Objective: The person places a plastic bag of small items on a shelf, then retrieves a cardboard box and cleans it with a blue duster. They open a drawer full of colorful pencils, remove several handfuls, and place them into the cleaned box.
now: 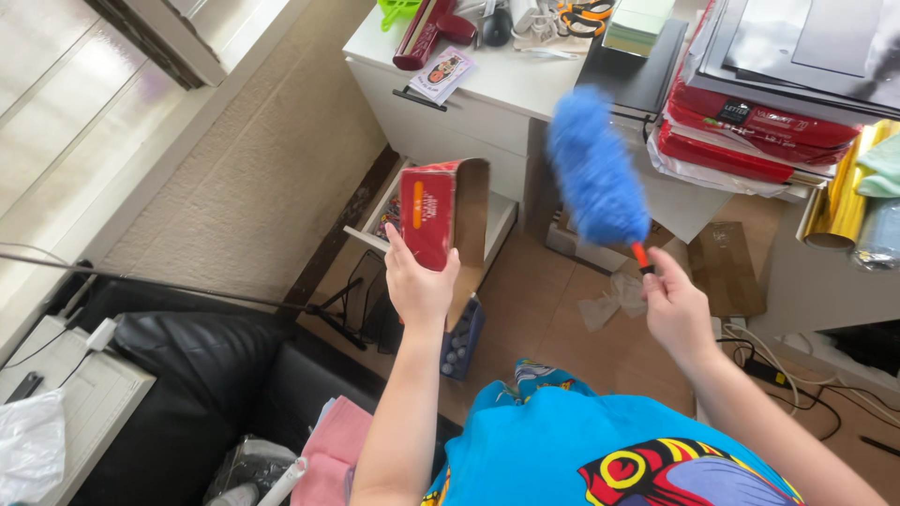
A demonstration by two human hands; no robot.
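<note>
Cluttered white desk (506, 80) standing over brown tiled floor. Left hand (419, 281) clamped on a red rectangular cardboard box (429, 215), holding it upright before the open drawer (497, 220) at the desk's front edge. Right hand (677, 309) gripping the orange handle of a fluffy blue duster (595, 169), raising it beside the box.

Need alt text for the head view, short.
Seen from above, a person's left hand holds a red box with its flap open, while the right hand grips a fluffy blue duster beside it. Behind them stands a cluttered white desk.
</note>
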